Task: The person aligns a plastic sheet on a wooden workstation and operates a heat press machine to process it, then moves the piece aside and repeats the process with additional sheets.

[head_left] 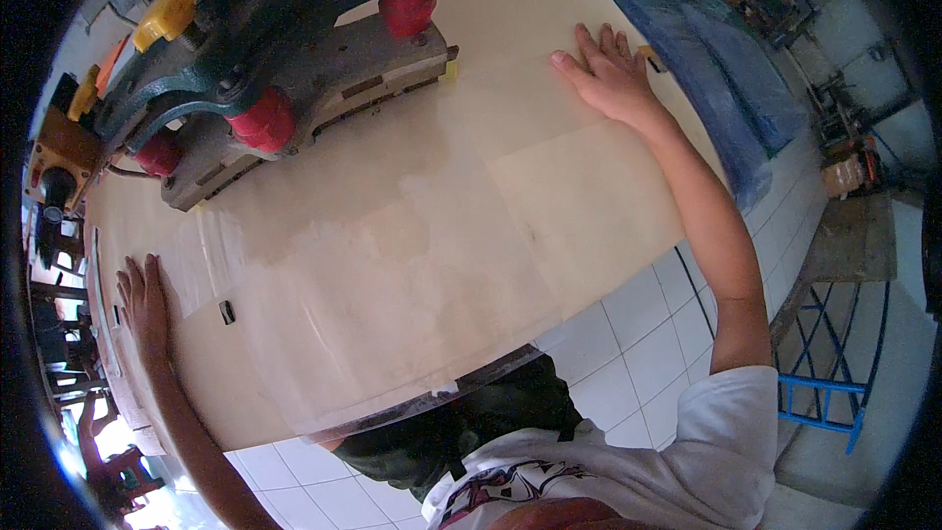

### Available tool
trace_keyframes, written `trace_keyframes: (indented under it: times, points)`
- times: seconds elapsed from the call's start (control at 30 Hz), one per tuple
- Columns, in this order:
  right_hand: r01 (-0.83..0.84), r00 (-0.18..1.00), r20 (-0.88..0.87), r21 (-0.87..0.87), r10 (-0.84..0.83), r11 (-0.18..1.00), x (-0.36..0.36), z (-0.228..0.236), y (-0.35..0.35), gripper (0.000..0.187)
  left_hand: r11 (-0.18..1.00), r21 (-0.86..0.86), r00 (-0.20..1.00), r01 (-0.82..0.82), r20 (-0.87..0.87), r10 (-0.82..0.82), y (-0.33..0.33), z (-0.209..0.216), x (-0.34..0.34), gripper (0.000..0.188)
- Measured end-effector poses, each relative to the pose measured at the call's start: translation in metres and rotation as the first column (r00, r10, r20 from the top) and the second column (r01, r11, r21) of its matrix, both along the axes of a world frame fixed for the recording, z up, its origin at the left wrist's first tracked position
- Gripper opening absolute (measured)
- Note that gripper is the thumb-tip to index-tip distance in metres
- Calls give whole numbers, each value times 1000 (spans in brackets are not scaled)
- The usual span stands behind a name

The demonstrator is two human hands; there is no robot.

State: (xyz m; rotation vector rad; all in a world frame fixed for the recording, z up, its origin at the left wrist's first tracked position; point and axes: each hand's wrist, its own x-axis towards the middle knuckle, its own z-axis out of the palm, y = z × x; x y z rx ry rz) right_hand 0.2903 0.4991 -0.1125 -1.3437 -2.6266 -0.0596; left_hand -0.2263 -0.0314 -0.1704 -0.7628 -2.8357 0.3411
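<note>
A large, thin beige sheet (589,177) lies over the work surface in front of me. My left hand (144,309) rests on its left part with the fingers stretched out and holds nothing. At the far right, my right hand (613,79) lies flat near the sheet's right edge, thumb and fingers spread. Between the two hands, toward the far left, a dark green machine head (235,64) with red cylinders (263,120) carries a long grey bar (324,98) just over the sheet. Whether the bar touches the sheet, I cannot tell.
Clear film (324,334) covers part of the near surface, beside a small dark piece (228,312). Yellow knobs (172,12) top the machine. Blue sheeting (706,69) hangs along the right edge. A blue metal rack (829,397) stands on the right, beyond white floor tiles (628,334).
</note>
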Motion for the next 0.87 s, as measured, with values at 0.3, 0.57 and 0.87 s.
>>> trace_keyframes:
  times: [0.3,0.57,0.87]
  points:
    - [13,1000,21,28,-13,1000,0,-2,2,88,983,-180,996,46,-70,-60,0,3,6,55]
    - [24,999,39,55,-26,998,4,-5,8,88,963,-270,999,3,-32,-12,12,7,11,59]
    - [31,999,16,9,-31,999,1,-2,4,88,953,-277,977,119,-139,-163,4,4,4,46]
